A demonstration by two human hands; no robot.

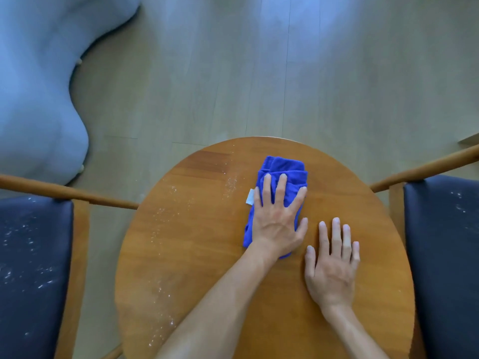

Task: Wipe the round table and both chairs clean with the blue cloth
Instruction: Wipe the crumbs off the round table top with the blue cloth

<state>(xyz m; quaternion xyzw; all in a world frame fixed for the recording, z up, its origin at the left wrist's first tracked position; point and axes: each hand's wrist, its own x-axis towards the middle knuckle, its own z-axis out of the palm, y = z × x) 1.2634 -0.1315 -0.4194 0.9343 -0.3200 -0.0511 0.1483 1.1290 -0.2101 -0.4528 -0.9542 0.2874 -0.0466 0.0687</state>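
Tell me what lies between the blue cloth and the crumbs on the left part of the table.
Nothing visible does. The left hand presses the blue cloth flat, and only bare wood of the round table separates it from the white crumbs. The right hand rests on the other side.

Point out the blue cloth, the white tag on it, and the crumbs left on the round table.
blue cloth (287, 167): head view, its folded far end beyond the fingertips.
white tag (250, 196): head view, on the tag at the cloth's left edge.
crumbs (230, 183): head view, the dense patch left of the cloth.
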